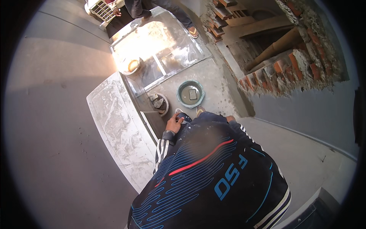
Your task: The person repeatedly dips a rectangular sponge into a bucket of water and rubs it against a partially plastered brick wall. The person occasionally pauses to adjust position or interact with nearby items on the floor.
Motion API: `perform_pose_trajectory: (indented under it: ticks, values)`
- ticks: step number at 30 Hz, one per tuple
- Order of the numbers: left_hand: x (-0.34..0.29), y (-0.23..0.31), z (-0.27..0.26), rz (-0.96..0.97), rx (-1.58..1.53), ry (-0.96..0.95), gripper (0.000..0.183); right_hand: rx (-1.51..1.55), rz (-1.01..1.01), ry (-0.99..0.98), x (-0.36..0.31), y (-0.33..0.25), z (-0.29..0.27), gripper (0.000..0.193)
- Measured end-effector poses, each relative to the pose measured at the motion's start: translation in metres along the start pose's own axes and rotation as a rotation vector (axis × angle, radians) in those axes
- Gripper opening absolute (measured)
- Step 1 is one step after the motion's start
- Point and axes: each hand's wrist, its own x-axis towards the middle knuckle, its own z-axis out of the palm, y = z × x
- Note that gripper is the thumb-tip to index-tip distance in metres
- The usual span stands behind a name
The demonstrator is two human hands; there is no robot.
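My left hand rests on my left knee, fingers loosely apart, with nothing plainly held. My right hand shows only in part beside my right thigh; its fingers are hidden by my leg and sleeve. On the floor just ahead of my feet stands a round green-grey basin with murky liquid in it. A grey rectangular block lies in that liquid. Left of the basin, close to my left hand, is a pale bucket holding several grey chunks or tools that I cannot make out.
A long white plaster-smeared panel stands along the left. Beyond the basin lies a shiny sheet, bearing another bucket. A person in sandals is at the far end near a pale plastic chair. Broken brickwork frames a wall opening at right.
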Motion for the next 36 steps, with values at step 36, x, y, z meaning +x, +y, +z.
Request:
perform_pose_trajectory:
  ticks: [36]
  values:
    - [0.029, -0.001, -0.025, -0.061, -0.247, 0.089, 0.048, 0.191, 0.101, -0.191, -0.004, -0.003, -0.041, 0.051]
